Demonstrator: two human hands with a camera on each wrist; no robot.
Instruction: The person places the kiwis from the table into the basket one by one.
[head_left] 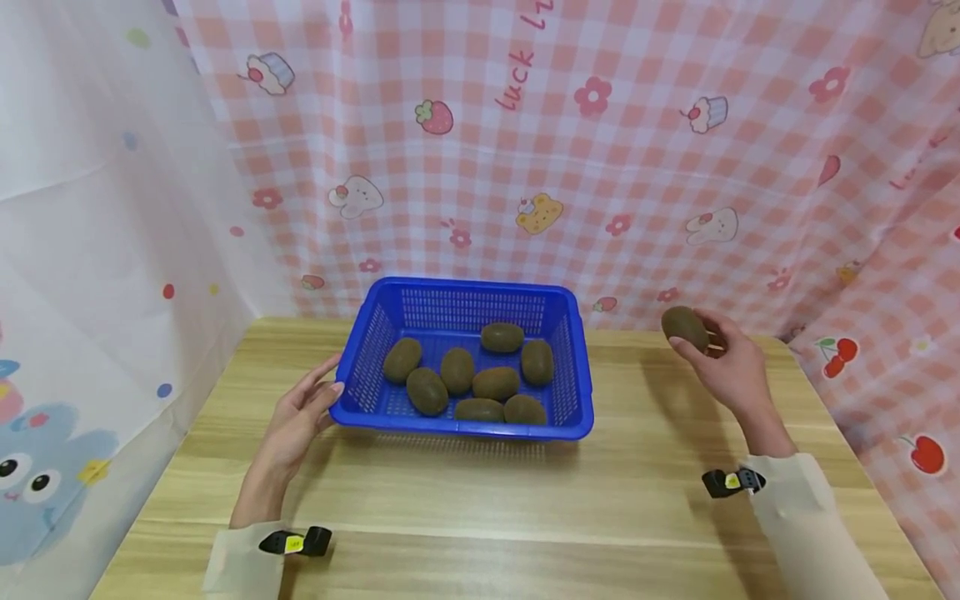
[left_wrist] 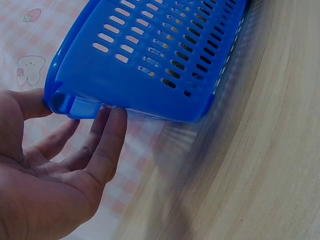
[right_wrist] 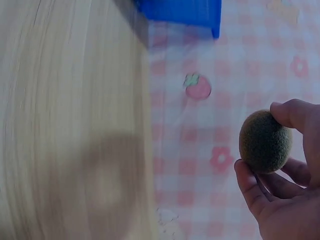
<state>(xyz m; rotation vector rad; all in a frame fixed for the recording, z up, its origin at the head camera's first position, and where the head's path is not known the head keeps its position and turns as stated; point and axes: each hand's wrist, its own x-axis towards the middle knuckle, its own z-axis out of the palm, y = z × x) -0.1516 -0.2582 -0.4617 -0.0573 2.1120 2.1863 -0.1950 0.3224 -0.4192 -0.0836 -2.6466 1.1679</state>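
A blue plastic basket [head_left: 472,286] with slotted walls stands toward the back of the wooden table. Several brown kiwis [head_left: 427,392] lie loose on its floor. My left hand [head_left: 295,417] holds the basket's left end, thumb at the rim and fingertips against the outside of the wall [left_wrist: 145,90], as the left wrist view shows. Off to the right of the basket, my right hand [head_left: 733,367] grips a single kiwi [head_left: 684,328] between thumb and fingers, raised over the table's back edge. The fuzzy skin of this kiwi [right_wrist: 265,142] shows plainly in the right wrist view.
The wooden table [head_left: 465,508] reaches toward me and out to both sides of the basket. A pink checked curtain [head_left: 480,167] hangs right behind the table, and a white patterned cloth [head_left: 112,208] hangs at the left. Black wrist cameras sit on both sleeves.
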